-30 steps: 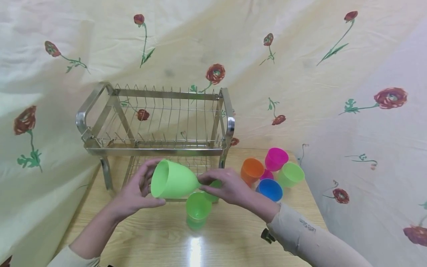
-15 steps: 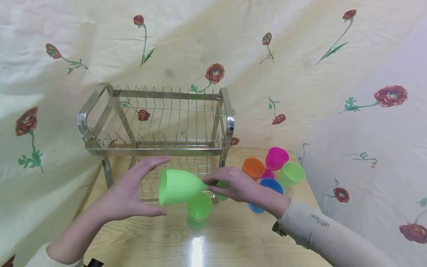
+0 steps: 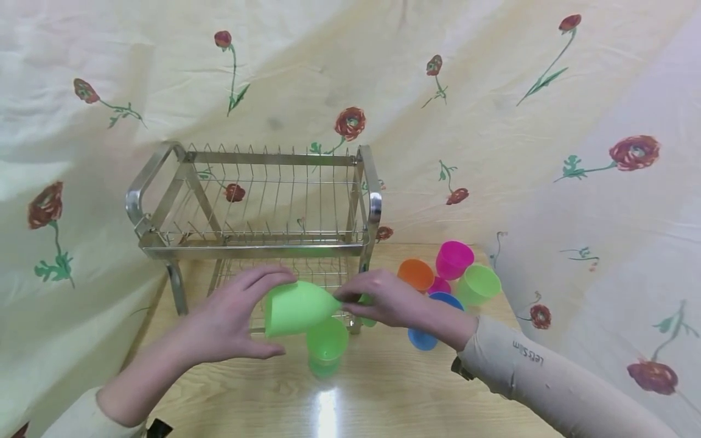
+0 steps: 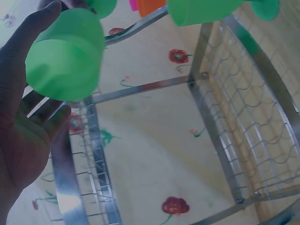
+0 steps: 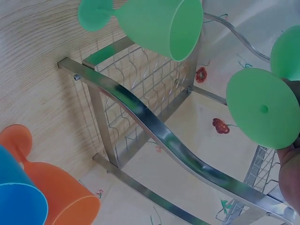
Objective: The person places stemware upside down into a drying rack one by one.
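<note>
A light green plastic goblet (image 3: 298,308) lies sideways in the air in front of the rack, mouth to the left. My right hand (image 3: 380,298) pinches it at the stem end; the right wrist view shows its round foot (image 5: 262,108) beside the fingers. Around the bowl spreads my left hand (image 3: 230,319), fingers above and thumb below, fingertips close to the rim. In the left wrist view, the fingers stand slightly off the goblet's bowl (image 4: 65,61). Just below the held one, another green goblet (image 3: 327,347) stands upright on the table.
A two-tier metal dish rack (image 3: 254,249) stands at the back left. To the right are several goblets: orange (image 3: 415,274), pink (image 3: 454,260), green (image 3: 479,284) and blue (image 3: 423,339). A flowered cloth (image 3: 493,121) hangs behind the wooden table (image 3: 246,395).
My left hand drew back off the goblet, fingers spread wide, then came in again around its bowl. My right hand has carried the goblet slightly to the right.
</note>
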The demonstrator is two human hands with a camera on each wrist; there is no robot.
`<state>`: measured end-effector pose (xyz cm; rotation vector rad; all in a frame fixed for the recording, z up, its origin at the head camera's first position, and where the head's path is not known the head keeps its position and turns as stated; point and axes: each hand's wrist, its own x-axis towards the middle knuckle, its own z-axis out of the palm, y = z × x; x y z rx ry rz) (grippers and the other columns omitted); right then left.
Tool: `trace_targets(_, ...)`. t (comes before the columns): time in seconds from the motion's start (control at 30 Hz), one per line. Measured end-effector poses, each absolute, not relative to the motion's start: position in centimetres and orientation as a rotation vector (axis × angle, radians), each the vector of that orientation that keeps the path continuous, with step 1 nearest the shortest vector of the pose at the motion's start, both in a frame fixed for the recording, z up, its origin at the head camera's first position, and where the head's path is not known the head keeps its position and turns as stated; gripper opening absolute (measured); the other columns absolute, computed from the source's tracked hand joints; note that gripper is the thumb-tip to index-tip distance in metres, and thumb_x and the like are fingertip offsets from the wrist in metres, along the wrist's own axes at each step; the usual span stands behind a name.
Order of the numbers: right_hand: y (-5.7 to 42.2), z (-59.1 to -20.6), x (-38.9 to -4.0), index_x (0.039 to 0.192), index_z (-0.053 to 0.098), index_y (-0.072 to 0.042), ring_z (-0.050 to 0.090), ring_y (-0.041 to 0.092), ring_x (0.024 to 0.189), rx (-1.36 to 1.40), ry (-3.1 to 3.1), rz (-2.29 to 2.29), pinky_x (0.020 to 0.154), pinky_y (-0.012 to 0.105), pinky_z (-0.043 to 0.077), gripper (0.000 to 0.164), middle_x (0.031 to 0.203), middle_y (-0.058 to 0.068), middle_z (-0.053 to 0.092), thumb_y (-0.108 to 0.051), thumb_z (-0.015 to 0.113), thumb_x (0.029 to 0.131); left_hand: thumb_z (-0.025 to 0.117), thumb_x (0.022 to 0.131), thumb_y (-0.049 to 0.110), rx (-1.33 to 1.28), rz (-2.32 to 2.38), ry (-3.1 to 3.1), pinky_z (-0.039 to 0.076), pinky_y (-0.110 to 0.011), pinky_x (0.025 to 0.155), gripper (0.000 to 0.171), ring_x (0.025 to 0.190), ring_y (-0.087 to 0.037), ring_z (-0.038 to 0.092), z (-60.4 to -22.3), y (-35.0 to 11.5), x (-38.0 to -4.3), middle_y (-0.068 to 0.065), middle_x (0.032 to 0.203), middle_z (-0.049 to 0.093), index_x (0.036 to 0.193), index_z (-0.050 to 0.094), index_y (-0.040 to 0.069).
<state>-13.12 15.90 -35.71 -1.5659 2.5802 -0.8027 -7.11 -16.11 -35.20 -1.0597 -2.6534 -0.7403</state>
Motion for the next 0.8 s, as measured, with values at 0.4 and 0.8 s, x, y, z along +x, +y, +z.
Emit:
trace_targets(0.4,15.9,-35.9,-13.2,0.116,0.081,-0.010,0.077,0.009,0.095,-1.584,2.549,-0.804,0.080,0.012,0.059,0.025,0.108,0.001,0.081,-0.003,0.083,0.092,0.104,0.056,0.034,-1.068,-0.778,-2.488,0.060,-0.054,0.101,0.093,0.126,-0.028,0.063,-37.3,-16.0,-7.6,-0.004,0.139,0.063,0.136,0.062,0.012)
trace_targets(0.8,15.9,-36.2,-13.1,0.117,0.081,-0.010,0.078,0.010,0.096,-1.607,2.517,-0.780,0.080,0.013,0.059,0.025,0.109,0.001,0.081,-0.008,0.084,0.093,0.106,0.055,0.030,-0.989,-0.894,-2.478,0.060,-0.055,0.101,0.095,0.126,-0.028,0.064,-39.4,-15.9,-7.0,-0.003,0.138,0.066,0.137,0.062,0.015)
